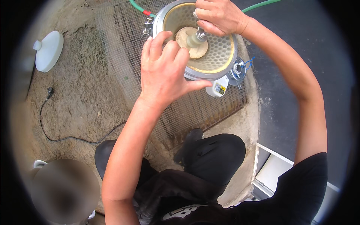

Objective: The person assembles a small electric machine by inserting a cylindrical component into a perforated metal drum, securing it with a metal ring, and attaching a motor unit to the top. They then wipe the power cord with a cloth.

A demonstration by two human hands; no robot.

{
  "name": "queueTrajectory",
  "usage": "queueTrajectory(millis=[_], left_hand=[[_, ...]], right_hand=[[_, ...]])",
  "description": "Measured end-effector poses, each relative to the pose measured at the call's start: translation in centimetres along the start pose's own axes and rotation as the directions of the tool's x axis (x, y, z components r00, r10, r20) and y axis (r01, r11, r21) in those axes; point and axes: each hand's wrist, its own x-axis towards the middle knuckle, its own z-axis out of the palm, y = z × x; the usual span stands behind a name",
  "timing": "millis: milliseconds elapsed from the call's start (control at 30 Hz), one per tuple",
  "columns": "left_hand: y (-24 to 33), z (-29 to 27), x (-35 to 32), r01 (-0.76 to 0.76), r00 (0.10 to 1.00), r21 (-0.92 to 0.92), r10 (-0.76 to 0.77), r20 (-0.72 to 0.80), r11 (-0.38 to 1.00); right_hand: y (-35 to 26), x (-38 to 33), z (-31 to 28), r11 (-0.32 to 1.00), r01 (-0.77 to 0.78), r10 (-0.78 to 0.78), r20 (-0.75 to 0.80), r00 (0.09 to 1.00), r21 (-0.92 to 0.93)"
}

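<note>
A round metal drum (pixel 225 73) has a pale inner wall patterned with dimples. Inside it a tan disc (pixel 183 36) surrounds a pale shaft topped by a shiny metal fitting (pixel 201 34). My left hand (pixel 165 71) lies over the drum's near left rim, fingers apart and thumb stretched along the outer side. Right above the fitting, my right hand (pixel 221 17) has its fingers curled closed. A bit of white shows at its fingertips, but what they hold is hidden.
Wire mesh (pixel 195 107) covers a grate under the drum. Green hoses (pixel 260 5) run past it, and a white box and round metal part (pixel 237 71) sit on its right side. On the rough ground lie a white lid (pixel 49 51) and a black plug cable (pixel 69 138).
</note>
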Motion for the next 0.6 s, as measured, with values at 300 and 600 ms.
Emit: queueTrajectory(millis=[300, 600], left_hand=[[0.4, -0.1, 0.1, 0.002, 1.000, 0.020, -0.002, -0.012, 1.000], [0.3, -0.3, 0.1, 0.009, 1.000, -0.004, -0.009, -0.001, 1.000]], right_hand=[[-0.5, 0.0, -2.2, 0.993, 0.071, -0.086, 0.178, 0.980, 0.090], [-0.3, -0.2, 0.1, 0.996, 0.080, -0.088, 0.284, 0.955, 0.039]])
